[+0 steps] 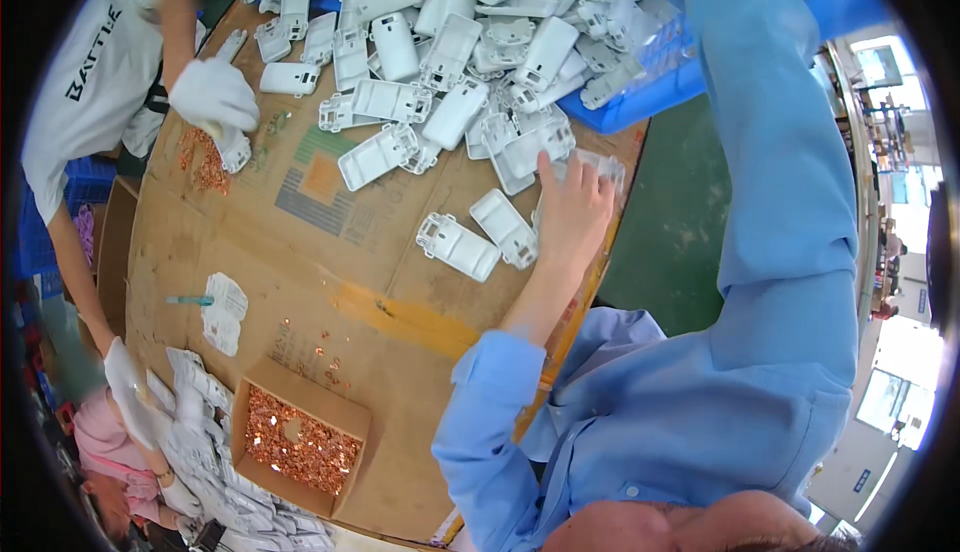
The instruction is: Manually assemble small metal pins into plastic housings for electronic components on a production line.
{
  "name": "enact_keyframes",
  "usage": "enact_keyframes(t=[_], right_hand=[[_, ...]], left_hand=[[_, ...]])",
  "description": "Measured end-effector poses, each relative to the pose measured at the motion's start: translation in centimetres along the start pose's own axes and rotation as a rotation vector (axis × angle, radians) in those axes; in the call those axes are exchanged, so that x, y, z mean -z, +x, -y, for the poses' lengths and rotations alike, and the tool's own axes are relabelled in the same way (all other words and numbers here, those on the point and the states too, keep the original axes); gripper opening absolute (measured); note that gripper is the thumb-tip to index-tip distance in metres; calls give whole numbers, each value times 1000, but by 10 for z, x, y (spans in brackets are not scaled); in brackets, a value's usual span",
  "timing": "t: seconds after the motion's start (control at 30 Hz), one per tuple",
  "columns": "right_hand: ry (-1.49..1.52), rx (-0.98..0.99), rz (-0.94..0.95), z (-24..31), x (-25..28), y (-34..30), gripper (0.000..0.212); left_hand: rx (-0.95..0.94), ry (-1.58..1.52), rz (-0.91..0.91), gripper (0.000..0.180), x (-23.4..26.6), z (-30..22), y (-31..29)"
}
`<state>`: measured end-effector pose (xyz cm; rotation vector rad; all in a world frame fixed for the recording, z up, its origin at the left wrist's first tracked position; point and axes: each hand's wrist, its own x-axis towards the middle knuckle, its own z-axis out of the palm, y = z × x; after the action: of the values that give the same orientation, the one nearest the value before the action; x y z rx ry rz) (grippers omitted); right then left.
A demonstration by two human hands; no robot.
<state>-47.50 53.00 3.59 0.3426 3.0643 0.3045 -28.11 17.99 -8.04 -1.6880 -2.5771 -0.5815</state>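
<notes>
My left hand (572, 214) reaches out from a blue sleeve over the cardboard-covered table (330, 282). Its fingers are curled on a pale plastic housing (603, 166) at the edge of a big heap of white plastic housings (450, 42). Two more housings (457, 246) (505, 228) lie just left of the hand. My right arm (770, 132), also in blue, stretches up the right side over a blue crate (650, 92). Its hand is beyond the top edge.
A co-worker in a white shirt at upper left has a gloved hand (213, 95) over loose copper bits (205, 164). An open cardboard box of copper bits (300, 442) sits near the front. Another gloved hand (130, 392) works by white parts (215, 462) at lower left. Green floor (675, 227) lies right of the table.
</notes>
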Motion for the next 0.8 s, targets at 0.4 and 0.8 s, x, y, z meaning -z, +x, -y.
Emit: enact_keyframes(t=[0.4,0.8], right_hand=[[213,186,-138,-45,54,-3,61],[84,-427,-109,144,40,-11,92]], left_hand=[[549,117,-45,88,67,26,-69],[601,-14,-229,107,36,-12,-44]])
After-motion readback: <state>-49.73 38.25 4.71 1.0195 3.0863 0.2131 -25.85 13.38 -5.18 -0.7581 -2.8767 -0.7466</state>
